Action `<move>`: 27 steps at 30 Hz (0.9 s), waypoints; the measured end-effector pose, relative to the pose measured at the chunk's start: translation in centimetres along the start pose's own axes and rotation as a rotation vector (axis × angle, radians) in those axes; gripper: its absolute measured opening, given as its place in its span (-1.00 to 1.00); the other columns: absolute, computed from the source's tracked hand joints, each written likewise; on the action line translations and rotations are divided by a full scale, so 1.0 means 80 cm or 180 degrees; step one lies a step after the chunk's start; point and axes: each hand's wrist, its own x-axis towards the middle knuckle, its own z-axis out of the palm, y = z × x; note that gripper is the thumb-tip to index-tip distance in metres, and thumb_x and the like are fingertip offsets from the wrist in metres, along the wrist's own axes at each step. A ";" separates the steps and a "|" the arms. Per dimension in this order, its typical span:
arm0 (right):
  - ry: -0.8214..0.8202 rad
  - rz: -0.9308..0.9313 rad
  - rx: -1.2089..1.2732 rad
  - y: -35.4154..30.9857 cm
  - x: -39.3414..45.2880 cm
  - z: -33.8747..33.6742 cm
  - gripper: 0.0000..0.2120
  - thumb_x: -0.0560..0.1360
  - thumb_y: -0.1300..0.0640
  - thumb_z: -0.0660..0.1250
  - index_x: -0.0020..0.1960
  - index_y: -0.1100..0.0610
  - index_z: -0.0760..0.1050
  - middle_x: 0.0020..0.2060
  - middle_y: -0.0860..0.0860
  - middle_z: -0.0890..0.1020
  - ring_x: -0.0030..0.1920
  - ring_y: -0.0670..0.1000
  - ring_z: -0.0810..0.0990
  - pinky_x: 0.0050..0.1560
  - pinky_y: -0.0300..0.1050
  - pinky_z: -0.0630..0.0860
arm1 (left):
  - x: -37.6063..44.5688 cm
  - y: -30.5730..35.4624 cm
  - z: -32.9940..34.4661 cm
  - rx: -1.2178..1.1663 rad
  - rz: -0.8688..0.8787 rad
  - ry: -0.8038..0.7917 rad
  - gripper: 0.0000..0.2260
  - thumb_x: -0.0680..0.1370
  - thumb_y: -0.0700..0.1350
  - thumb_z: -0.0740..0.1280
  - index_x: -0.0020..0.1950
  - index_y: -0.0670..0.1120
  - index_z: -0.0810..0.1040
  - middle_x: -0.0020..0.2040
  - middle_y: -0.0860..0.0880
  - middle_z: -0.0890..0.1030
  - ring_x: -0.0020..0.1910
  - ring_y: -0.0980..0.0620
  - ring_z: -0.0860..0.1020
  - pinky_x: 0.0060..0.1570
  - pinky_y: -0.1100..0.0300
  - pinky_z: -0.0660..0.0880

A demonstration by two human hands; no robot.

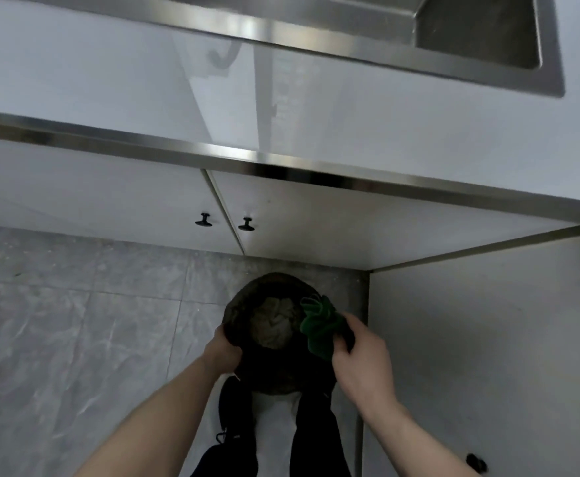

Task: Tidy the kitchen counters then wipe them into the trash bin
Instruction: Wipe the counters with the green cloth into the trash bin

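A round dark trash bin (pixel 247 297) lined with a dark bag stands on the floor below the counter, with pale crumpled waste (pixel 273 323) inside. My left hand (pixel 223 351) grips the bin's left rim. My right hand (pixel 362 356) holds a bunched green cloth (pixel 319 325) over the bin's right rim. The white glossy counter (pixel 385 132) runs across the top of the view, edged in steel.
A steel sink (pixel 488 32) is set into the counter at the upper right. White cabinet doors with two black knobs (pixel 225 222) sit under the counter. A white cabinet side (pixel 488 339) rises close on the right. Grey tiled floor (pixel 75 321) spreads to the left.
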 end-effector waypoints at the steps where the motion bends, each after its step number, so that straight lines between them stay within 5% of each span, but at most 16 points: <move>1: 0.0024 -0.0019 0.0024 -0.008 -0.008 -0.009 -0.60 0.58 0.16 0.23 0.35 -0.18 0.51 0.12 -0.23 0.65 0.11 -0.16 0.61 0.15 -0.18 0.56 | 0.005 -0.007 -0.003 0.0106 0.0045 -0.0019 -0.51 0.43 0.06 0.35 0.31 -0.12 0.49 0.14 -0.15 0.64 0.04 -0.05 0.62 0.13 -0.05 0.62; 3: 0.0063 -0.0068 0.0129 -0.030 -0.030 -0.035 -0.57 0.57 0.19 0.24 0.36 -0.16 0.51 0.12 -0.23 0.64 0.12 -0.17 0.59 0.17 -0.22 0.53 | -0.049 0.032 -0.021 0.0316 0.0189 -0.0053 -0.39 0.42 0.15 0.36 0.43 -0.03 0.41 0.27 -0.06 0.59 0.16 -0.03 0.59 0.24 0.03 0.56; 5: 0.0171 -0.0105 0.0221 -0.052 -0.047 -0.063 -0.56 0.56 0.20 0.25 0.37 -0.14 0.51 0.15 -0.21 0.64 0.16 -0.16 0.58 0.23 -0.18 0.53 | -0.147 0.112 -0.043 0.0499 0.0594 0.0013 -0.39 0.46 0.02 0.35 0.51 -0.02 0.35 0.35 -0.02 0.54 0.30 -0.06 0.54 0.32 0.10 0.47; 9: 0.0484 -0.0274 0.0432 -0.104 -0.092 -0.150 -0.62 0.53 0.19 0.31 0.28 -0.13 0.56 0.09 -0.22 0.66 0.14 -0.17 0.61 0.20 -0.06 0.58 | -0.341 0.260 -0.084 0.0835 0.1890 0.0274 -0.56 0.45 -0.13 0.29 0.34 0.06 0.52 0.26 0.12 0.61 0.27 0.13 0.56 0.31 0.13 0.50; 15: 0.1037 -0.0664 0.0748 -0.170 -0.122 -0.323 -0.66 0.54 0.21 0.35 0.18 -0.18 0.59 0.01 -0.26 0.67 0.08 -0.19 0.63 0.06 -0.26 0.55 | -0.491 0.461 -0.140 0.1253 0.3701 0.0880 -0.69 0.51 -0.16 0.36 0.20 0.15 0.55 0.29 0.29 0.53 0.31 0.26 0.46 0.29 0.29 0.39; 21: 0.1738 -0.0563 0.0911 -0.188 -0.042 -0.445 -0.71 0.54 0.21 0.31 0.15 -0.10 0.60 -0.02 -0.21 0.69 0.04 -0.18 0.62 0.13 -0.08 0.59 | -0.462 0.634 -0.115 0.1763 0.3985 0.1314 -0.63 0.56 -0.05 0.32 0.37 0.10 0.48 0.49 0.13 0.38 0.45 0.08 0.33 0.36 0.12 0.42; 27: 0.2009 -0.0568 0.0555 -0.198 0.081 -0.549 -0.68 0.54 0.09 0.24 0.26 -0.15 0.49 0.03 -0.06 0.65 0.09 0.03 0.58 0.11 0.04 0.56 | -0.400 0.734 -0.059 0.2867 0.3630 0.1294 -0.42 0.61 0.14 0.16 0.60 0.01 0.19 0.66 -0.05 0.04 0.63 -0.08 -0.02 0.60 0.03 -0.04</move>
